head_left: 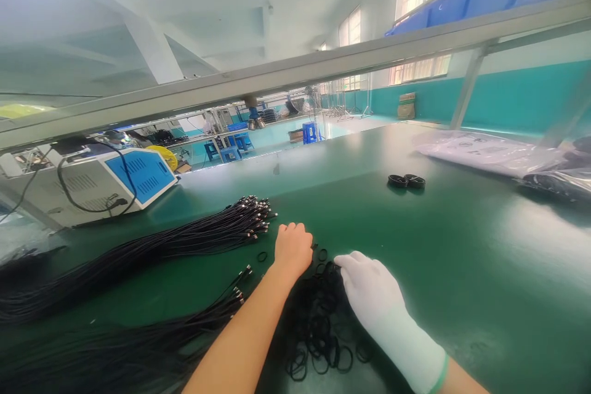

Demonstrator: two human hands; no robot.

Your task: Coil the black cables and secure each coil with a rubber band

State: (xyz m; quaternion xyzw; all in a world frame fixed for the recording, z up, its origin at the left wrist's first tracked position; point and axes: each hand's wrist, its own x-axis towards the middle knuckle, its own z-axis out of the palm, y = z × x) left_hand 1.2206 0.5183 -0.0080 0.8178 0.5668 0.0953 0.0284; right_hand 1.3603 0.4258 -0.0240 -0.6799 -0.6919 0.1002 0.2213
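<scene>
My left hand [294, 247], bare, is closed in a loose fist just above the green table, its knuckles facing away. A bit of something dark shows at its right side, too small to name. My right hand [372, 286] wears a white glove with a green cuff edge. Its fingers are pinched together at the upper right edge of a pile of black rings [318, 320], which look like rubber bands; what lies between the fingertips is hidden. One loose ring [262, 256] rests left of my left hand. A thick bundle of black cables [184, 237] with metal-tipped ends lies beyond it.
A second cable bundle [198, 323] lies at the near left, partly behind my left forearm. Two small black coils [406, 181] sit farther back right. Plastic-wrapped material [489, 152] lies at the far right. A blue-and-white machine [101, 181] stands at the left, under a metal shelf rail [295, 71].
</scene>
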